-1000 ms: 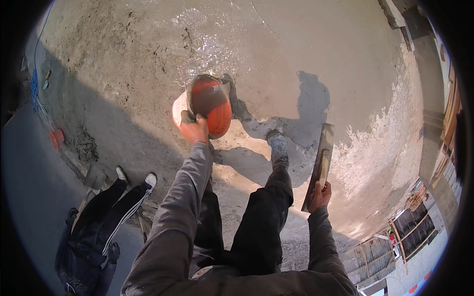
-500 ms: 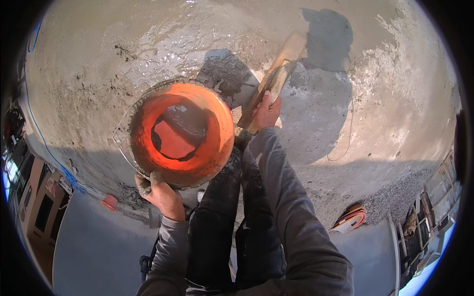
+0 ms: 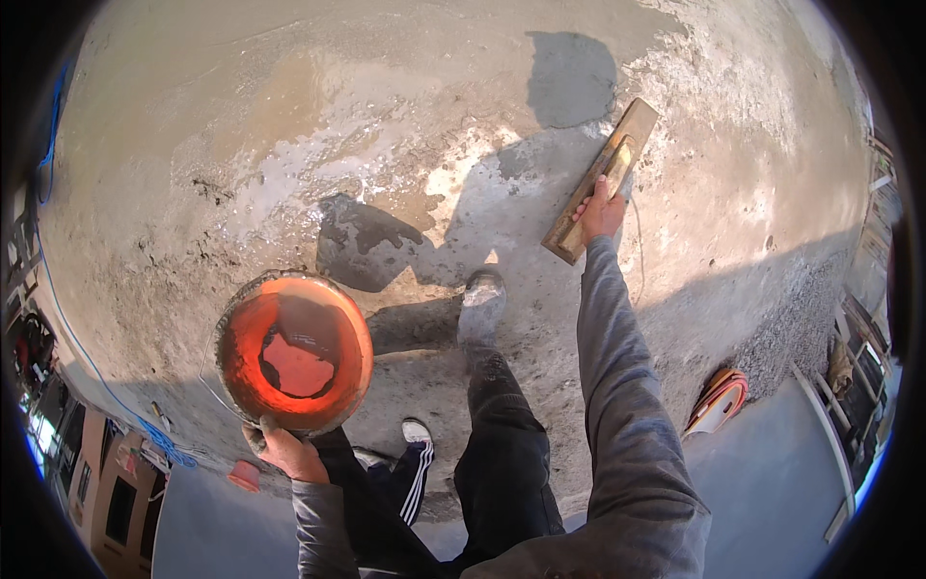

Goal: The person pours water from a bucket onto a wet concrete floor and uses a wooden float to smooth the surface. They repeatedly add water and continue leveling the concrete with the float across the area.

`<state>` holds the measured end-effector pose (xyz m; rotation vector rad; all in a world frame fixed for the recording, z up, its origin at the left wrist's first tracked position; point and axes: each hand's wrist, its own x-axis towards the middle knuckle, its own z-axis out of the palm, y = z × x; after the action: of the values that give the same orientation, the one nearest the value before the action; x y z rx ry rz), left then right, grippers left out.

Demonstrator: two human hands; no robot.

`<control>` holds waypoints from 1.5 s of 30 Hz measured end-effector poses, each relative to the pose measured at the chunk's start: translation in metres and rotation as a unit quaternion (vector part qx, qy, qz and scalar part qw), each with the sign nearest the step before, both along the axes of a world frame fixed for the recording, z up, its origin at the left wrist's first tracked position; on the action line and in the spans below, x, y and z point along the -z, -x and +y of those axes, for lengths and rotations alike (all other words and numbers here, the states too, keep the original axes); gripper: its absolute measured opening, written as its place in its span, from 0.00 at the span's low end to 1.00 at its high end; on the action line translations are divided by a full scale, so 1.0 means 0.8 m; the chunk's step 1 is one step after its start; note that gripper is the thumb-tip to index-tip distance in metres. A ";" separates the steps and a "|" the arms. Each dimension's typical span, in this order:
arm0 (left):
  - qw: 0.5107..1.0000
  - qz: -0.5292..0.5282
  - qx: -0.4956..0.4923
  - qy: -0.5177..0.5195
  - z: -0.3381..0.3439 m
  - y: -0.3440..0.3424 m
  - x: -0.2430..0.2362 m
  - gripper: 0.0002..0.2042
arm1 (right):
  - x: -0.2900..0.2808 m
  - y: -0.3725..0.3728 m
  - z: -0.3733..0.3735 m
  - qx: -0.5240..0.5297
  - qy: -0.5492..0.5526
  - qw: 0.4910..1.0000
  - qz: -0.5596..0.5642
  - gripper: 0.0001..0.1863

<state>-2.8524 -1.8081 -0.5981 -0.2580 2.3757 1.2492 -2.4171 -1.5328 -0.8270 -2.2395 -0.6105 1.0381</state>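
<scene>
My left hand (image 3: 292, 455) grips the near rim of an orange bucket (image 3: 347, 369), fingers curled over the edge. The bucket tilts so that I see inside: its walls are smeared grey, with a little wet grey mix and bare orange at the bottom. A wire handle hangs at its left side. My right hand (image 3: 602, 212) is closed round the handle of a long wooden float (image 3: 617, 152), held out to the right over the grey concrete surface (image 3: 502, 207). Whether the float touches the surface I cannot tell.
My booted foot (image 3: 481, 307) stands forward on the concrete. Another person's shoe and striped trouser leg (image 3: 415, 463) show behind the bucket. A small orange pot (image 3: 245, 475) and blue rope (image 3: 166, 439) lie left. Stacked rounded pieces (image 3: 719, 398) and a gravel heap (image 3: 786, 333) lie right.
My right hand has moved the float to the right. The bucket has shifted left and nearer in my left hand. My leg is stepped forward, and another person's leg has come into sight.
</scene>
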 end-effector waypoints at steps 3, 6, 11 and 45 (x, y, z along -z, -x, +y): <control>1.000 -0.012 0.003 -0.013 -0.022 0.021 0.047 0.14 | 0.018 0.080 -0.065 0.007 -0.004 0.998 0.066 0.19; 0.999 -0.025 0.005 -0.025 -0.025 0.046 0.052 0.13 | 0.022 0.188 -0.177 -0.053 0.014 0.995 0.078 0.20; 0.998 -0.054 0.024 -0.010 -0.083 0.138 0.054 0.14 | 0.053 0.229 -0.228 -0.177 -0.024 0.984 0.005 0.20; 0.995 -0.012 -0.041 0.088 -0.197 0.409 0.060 0.17 | 0.125 0.670 -0.004 -0.216 -0.021 0.968 0.126 0.29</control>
<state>-3.1799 -1.9658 -0.6458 -0.4283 2.4793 1.0648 -2.9527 -1.5362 -0.9267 -1.9347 -1.0202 1.4799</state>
